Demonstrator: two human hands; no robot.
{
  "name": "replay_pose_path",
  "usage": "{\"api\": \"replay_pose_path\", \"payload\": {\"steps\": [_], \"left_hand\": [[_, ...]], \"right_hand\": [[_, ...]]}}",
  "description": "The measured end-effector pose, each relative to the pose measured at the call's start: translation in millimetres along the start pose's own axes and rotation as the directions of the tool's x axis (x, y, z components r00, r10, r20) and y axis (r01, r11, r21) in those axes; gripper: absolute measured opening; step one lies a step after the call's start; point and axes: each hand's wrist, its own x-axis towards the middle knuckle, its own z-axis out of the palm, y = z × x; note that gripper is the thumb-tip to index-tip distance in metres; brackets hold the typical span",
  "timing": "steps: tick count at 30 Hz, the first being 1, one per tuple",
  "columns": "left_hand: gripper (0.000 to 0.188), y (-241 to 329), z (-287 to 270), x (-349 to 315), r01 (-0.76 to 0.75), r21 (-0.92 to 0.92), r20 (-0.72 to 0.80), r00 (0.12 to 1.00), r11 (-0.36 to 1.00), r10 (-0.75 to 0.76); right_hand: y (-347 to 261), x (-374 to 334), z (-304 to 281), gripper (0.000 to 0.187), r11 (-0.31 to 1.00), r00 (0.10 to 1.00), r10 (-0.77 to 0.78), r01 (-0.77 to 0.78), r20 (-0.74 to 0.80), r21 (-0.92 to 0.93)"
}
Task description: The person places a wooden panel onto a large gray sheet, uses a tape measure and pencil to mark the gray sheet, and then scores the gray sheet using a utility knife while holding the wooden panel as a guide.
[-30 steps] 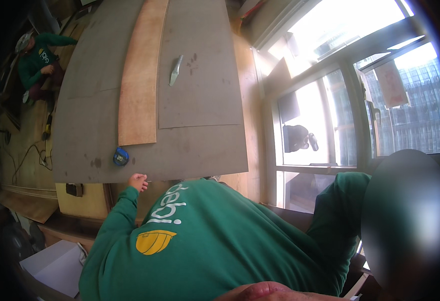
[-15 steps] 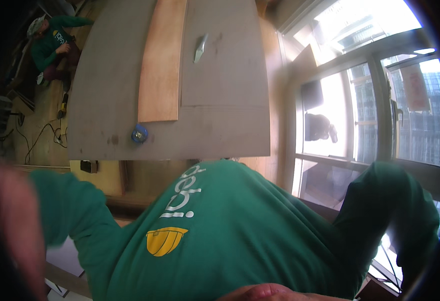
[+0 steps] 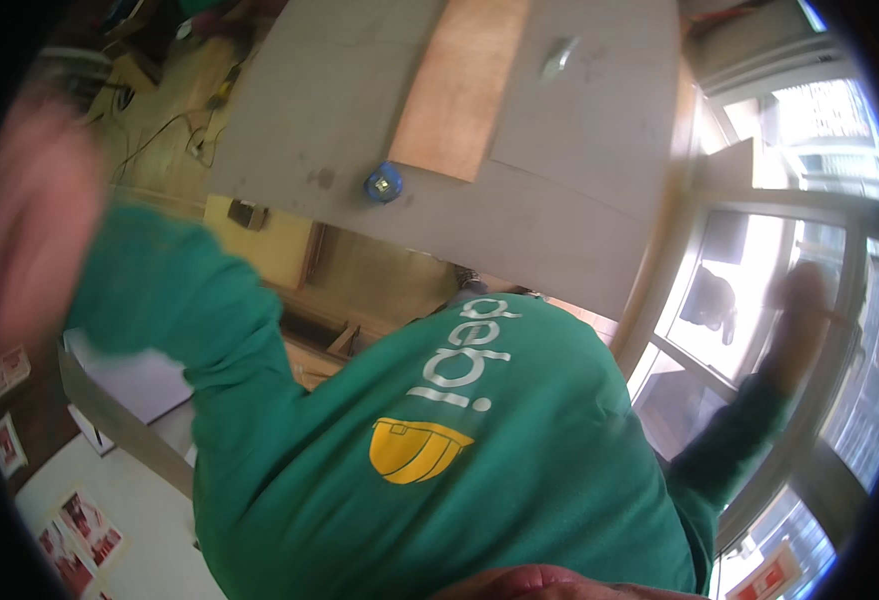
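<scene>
At the far left my left hand (image 3: 34, 235) is raised, large and smeared by motion; its fingers cannot be made out. Over on the right my right hand (image 3: 801, 325) is up in front of the windows, also blurred. Both hands are away from the grey-brown tabletop (image 3: 579, 215). On that top lies a long reddish-brown wooden board (image 3: 464, 90), with a round blue tape measure (image 3: 383, 183) beside its near end. A slim, pale, tapered tool (image 3: 559, 60) rests to the right of the board.
Windows (image 3: 739, 290) line the right side. Left of the table, a cable (image 3: 154, 137) trails over the floor near a yellow-and-black tool (image 3: 222, 93). A small dark block (image 3: 247, 214) sits below the table edge. Photo sheets (image 3: 89, 525) lie at lower left.
The view has turned, so the table and board appear tilted and shifted right and upward. My right hand has come into view; my left hand shows higher. The co-worker has nearly left the picture.
</scene>
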Motion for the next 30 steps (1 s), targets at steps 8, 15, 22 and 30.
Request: {"api": "replay_pose_path", "payload": {"steps": [8, 15, 22, 30], "left_hand": [[0.087, -209.1, 52.4, -411.8, 0.730, 0.571, 0.271, 0.263, 0.374, -0.926], [0.104, -173.1, 146.6, -425.9, 0.369, 0.920, 0.114, 0.069, 0.132, -0.991], [0.079, -174.5, 143.0, -447.7, 0.580, 0.711, 0.457, 0.049, 0.398, -0.888], [0.099, -27.5, 318.7, -344.6, 0.954, 0.201, 0.947, -0.247, -0.222, -0.204]], "right_hand": [[259.4, -165.6, 84.1, 0.038, 0.681, 0.619, 0.706, -0.726, 0.344, -0.092], [245.3, -157.4, 62.7, 0.035, 0.797, 0.698, 0.603, -0.508, 0.386, -0.328], [227.8, -118.9, 90.1, 0.036, 0.737, 0.626, 0.656, -0.652, 0.422, -0.178], [223.4, -67.6, 158.0, 0.021, 0.525, 0.417, 0.593, -0.849, 0.689, 0.062]]}}
